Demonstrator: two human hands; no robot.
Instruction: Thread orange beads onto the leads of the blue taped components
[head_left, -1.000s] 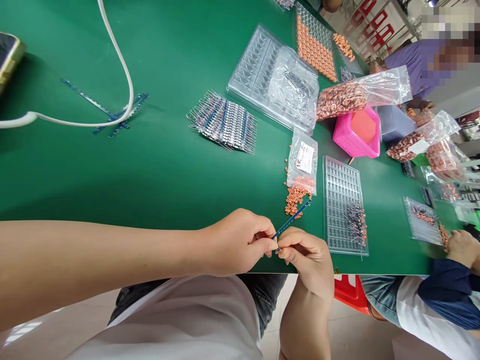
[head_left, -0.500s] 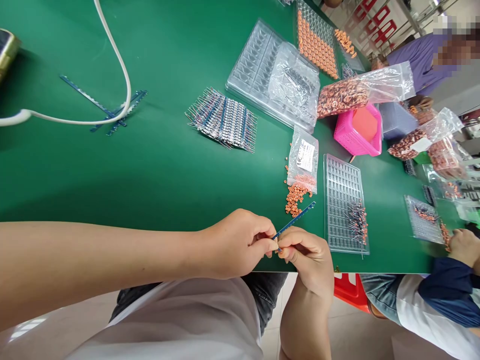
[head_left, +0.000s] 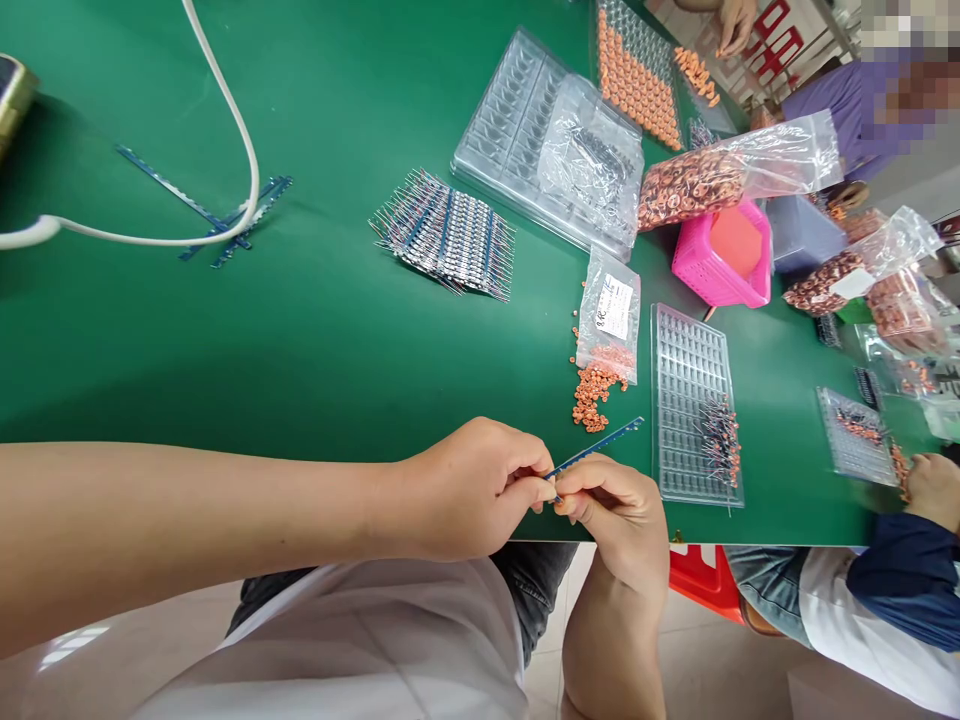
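Near the table's front edge my left hand [head_left: 495, 490] pinches a narrow blue strip [head_left: 600, 446], whose free end sticks out up and to the right. My right hand [head_left: 615, 505] is closed at the fingertips against the left, with a tiny orange ring-like piece partly showing between thumb and finger. Most of what the fingertips hold is hidden. Just beyond the hands lies a loose heap of small orange rings [head_left: 591, 400], spilling from a labelled clear bag [head_left: 609, 315]. To the right, a clear compartment tray [head_left: 686, 400] bears a bunch of thin-leaded parts with orange ends [head_left: 721, 440].
A stack of blue strips with leaded parts [head_left: 450, 235] lies mid-table. Behind are clear trays [head_left: 502, 130], a pink basket [head_left: 720, 265] and a bag of copper-coloured rings [head_left: 694, 188]. A white cable [head_left: 244, 130] crosses blue strips at left. A co-worker's hand [head_left: 934, 490] is at far right.
The blue strip's free end has tilted lower and to the right. Both my hands stay together in nearly the same place. A co-worker's hand now shows at the top right.
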